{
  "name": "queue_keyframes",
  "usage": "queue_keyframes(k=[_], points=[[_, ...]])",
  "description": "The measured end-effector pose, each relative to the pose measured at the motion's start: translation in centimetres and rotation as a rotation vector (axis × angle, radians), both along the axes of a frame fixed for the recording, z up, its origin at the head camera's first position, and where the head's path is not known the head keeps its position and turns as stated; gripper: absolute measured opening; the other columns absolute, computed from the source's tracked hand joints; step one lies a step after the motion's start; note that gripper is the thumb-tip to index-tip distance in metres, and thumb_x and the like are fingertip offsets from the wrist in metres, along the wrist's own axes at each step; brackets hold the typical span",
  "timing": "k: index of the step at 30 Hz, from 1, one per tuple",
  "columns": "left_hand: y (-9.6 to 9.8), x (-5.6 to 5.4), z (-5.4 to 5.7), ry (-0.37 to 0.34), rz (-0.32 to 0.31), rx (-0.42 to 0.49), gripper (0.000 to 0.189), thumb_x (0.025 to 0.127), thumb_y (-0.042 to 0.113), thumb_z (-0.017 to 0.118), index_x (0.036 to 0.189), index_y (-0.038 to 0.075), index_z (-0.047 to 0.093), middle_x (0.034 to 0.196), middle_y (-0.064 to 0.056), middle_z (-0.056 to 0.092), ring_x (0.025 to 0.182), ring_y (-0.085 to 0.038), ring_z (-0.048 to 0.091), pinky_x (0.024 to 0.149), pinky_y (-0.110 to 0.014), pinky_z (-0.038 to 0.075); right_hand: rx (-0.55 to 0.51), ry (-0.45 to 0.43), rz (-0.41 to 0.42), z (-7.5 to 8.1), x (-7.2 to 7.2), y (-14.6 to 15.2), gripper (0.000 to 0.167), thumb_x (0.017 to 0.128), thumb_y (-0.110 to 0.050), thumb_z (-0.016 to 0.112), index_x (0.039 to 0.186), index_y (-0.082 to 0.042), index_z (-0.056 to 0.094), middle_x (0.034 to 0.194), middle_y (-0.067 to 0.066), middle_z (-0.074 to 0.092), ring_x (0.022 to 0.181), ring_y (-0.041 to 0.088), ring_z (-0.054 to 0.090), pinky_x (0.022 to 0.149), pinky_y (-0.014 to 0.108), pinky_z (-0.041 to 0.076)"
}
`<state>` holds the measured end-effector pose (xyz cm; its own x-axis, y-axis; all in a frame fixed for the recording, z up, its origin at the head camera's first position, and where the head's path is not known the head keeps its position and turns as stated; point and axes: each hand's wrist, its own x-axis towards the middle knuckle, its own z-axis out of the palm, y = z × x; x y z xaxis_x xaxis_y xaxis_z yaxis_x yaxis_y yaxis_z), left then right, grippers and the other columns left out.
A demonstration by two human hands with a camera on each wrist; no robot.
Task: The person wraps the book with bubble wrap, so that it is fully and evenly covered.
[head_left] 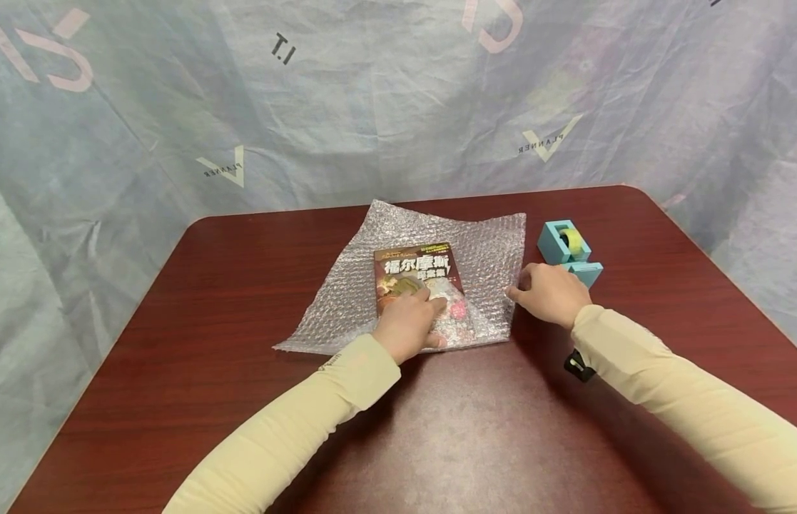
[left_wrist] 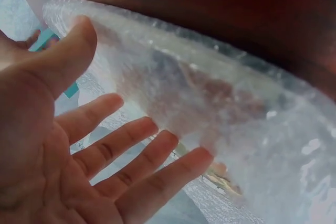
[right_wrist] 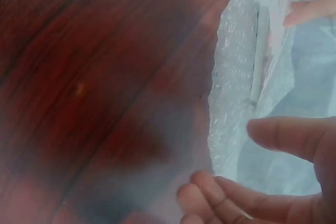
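Note:
A book (head_left: 419,263) with a dark cover and large white characters lies on a sheet of bubble wrap (head_left: 404,221). The near part of the wrap is folded up over the book's lower half. My left hand (head_left: 407,325) rests on this folded layer with its fingers spread and extended, as the left wrist view shows. At the wrap's right edge is my right hand (head_left: 552,294), its thumb and fingers apart. Its fingertips (right_wrist: 202,184) are right at the wrap's edge in the right wrist view. The book's lower cover shows blurred through the wrap.
Just beyond my right hand stands a teal tape dispenser (head_left: 555,243) with a roll of yellow tape (head_left: 571,241), partly behind the hand. All this is on a reddish-brown wooden table (head_left: 244,285). A grey printed cloth (head_left: 372,107) hangs behind the table's far edge.

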<state>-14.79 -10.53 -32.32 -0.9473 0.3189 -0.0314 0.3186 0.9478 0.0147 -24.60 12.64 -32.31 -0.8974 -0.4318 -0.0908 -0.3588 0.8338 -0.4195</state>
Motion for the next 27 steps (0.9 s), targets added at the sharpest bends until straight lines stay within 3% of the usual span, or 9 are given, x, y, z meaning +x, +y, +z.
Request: queue_keyframes(k=[5,9,15,19,23,27], points=[[0.1,-0.2,0.2,-0.029,0.013,-0.023,0.066,0.080,0.047,0.080,0.132,0.009,0.065,0.123,-0.014,0.064,0.110,-0.034,0.062,0.087,-0.042,0.057,0.028,-0.092,-0.032,-0.1,-0.4,0.3,0.045,0.096,-0.036,0.064,0.118,0.004,0.069,0.108,0.020,0.071,0.092,0.037,0.065,0.066,0.050,0.052],[0.3,-0.3,0.3,-0.062,0.028,-0.040,0.068,0.082,0.048,0.079,0.136,0.011,0.063,0.129,-0.013,0.062,0.114,-0.036,0.061,0.087,-0.043,0.057,-0.008,-0.130,-0.048,-0.1,-0.4,0.2,0.045,0.096,-0.035,0.067,0.116,0.004,0.069,0.102,0.018,0.070,0.090,0.035,0.062,0.071,0.050,0.050],[0.6,-0.3,0.5,-0.089,0.057,-0.052,0.068,0.082,0.049,0.079,0.138,0.014,0.062,0.132,-0.012,0.060,0.116,-0.036,0.060,0.085,-0.045,0.058,-0.122,-0.199,-0.069,-0.4,-0.3,-0.4,0.035,0.095,-0.031,0.070,0.101,0.002,0.061,0.085,0.012,0.064,0.081,0.027,0.059,0.068,0.038,0.046],[0.6,-0.4,0.5,-0.106,0.065,-0.058,0.067,0.083,0.049,0.078,0.138,0.014,0.062,0.132,-0.011,0.060,0.116,-0.035,0.060,0.085,-0.045,0.058,-0.230,-0.331,-0.073,-0.7,-0.3,-0.6,0.032,0.097,-0.025,0.068,0.103,0.002,0.053,0.079,0.008,0.068,0.073,0.017,0.065,0.065,0.031,0.048],[0.7,-0.5,0.5,-0.125,0.076,-0.078,0.067,0.083,0.050,0.076,0.139,0.015,0.061,0.133,-0.010,0.059,0.116,-0.034,0.059,0.084,-0.044,0.058,-0.317,-0.455,-0.020,-0.9,-0.4,-0.7,0.032,0.099,-0.021,0.065,0.111,0.007,0.056,0.080,0.006,0.073,0.070,0.014,0.068,0.066,0.032,0.054],[0.8,-0.6,0.5,-0.145,0.091,-0.094,0.071,0.083,0.051,0.075,0.142,0.017,0.059,0.137,-0.010,0.057,0.119,-0.034,0.058,0.085,-0.044,0.058,-0.361,-0.517,0.065,-1.0,-0.4,-0.7,0.034,0.101,-0.019,0.063,0.121,0.009,0.061,0.082,0.006,0.073,0.073,0.015,0.069,0.069,0.032,0.055]])
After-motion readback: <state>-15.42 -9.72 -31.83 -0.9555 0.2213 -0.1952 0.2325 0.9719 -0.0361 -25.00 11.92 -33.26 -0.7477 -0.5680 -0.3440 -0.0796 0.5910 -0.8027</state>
